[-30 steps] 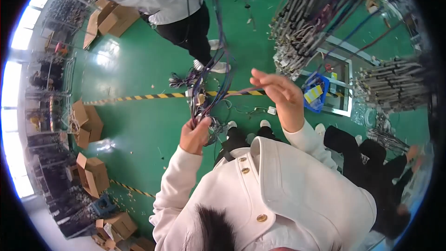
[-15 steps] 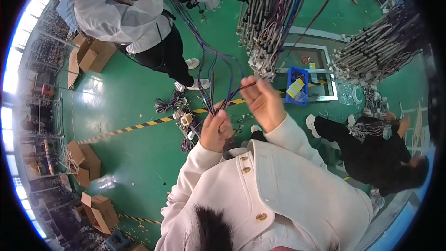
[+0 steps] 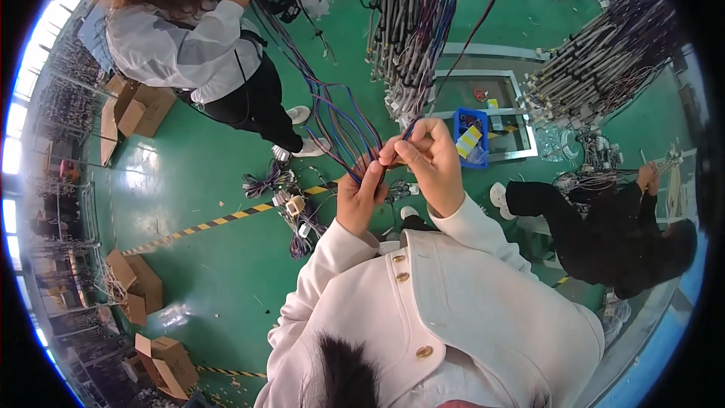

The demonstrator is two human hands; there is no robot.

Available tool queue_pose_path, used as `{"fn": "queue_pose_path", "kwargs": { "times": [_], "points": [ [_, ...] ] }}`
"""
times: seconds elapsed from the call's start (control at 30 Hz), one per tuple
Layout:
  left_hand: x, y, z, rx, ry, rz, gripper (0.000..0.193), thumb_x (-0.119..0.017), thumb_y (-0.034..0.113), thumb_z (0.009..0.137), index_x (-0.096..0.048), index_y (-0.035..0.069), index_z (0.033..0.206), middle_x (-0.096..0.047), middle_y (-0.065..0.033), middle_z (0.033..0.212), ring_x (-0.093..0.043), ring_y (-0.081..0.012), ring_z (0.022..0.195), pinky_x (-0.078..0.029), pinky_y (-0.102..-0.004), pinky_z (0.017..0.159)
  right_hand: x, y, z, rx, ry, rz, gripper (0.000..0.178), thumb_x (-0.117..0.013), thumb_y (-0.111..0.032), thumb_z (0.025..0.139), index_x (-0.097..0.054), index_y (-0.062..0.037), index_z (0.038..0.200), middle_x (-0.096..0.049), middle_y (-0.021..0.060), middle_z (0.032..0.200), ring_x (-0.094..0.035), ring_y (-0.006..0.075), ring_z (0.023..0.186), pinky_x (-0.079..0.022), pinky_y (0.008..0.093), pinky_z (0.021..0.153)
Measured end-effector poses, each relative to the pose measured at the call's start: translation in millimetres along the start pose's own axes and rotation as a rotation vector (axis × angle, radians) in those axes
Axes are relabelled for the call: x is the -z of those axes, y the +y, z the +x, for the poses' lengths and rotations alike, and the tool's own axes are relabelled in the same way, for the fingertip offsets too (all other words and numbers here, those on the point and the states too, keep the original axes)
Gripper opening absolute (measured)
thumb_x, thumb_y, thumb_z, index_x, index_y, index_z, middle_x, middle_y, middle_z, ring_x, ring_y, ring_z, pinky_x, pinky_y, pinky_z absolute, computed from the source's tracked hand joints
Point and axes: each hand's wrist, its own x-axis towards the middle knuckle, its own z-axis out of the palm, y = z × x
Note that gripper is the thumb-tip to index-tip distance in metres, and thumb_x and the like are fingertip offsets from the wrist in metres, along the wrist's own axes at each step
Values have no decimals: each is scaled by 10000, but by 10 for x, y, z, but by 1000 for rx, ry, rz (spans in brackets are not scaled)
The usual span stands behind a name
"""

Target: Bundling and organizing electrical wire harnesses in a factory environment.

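Observation:
Several thin blue, red, brown and dark wires fan out in loose loops in front of me and join a cable bundle running toward the upper left. My left hand is closed around their near ends, thumb on top. Close beside it on the right, my right hand pinches wires between thumb and fingers, with a short dark stretch showing above the fingers. The fingertips of both hands almost meet. Which wire ends lie inside the fingers is hidden.
Thick hanging cable bundles are just ahead, others at right. A blue bin stands by a metal frame. Coiled cables lie on the green floor. A co-worker stands upper left; another person sits right. Cardboard boxes stand left.
My right hand has moved down and inward to my left hand, its fingers closing in on the wires. The left hand has shifted slightly right. The whole view has shifted a little.

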Motion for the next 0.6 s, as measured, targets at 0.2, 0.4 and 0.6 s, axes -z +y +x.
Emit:
{"fn": "queue_pose_path", "kwargs": {
  "times": [0.2,0.4,0.6],
  "points": [
    [-55,-76,104,-202,7,-291,231,-538,193,868,-545,61,1058,-552,-19,853,-480,-94,694,-395,-233,663,27,-33,16,69,-10,6,199,-524,-59,855,-326,-51,862,-587,146,792,-588,178,723,-485,272,694],
    [474,195,-87,-207,-108,-555,160,-483,262,881,-466,103,881,-356,55,607,-355,-72,540,-342,-238,576,1026,-199,324,235,409,220,133,-523,-102,853,-420,-74,775,-581,148,785,-563,212,710,-472,298,668],
    [2203,887,-440,-272,180,-269,146,-469,245,896,-484,99,901,-313,65,535,-236,-34,392,-190,-198,351,2940,-690,334,450,802,237,143,-481,-95,878,-536,24,822,-549,87,728,-525,157,657,-472,290,615]
  ]
}}
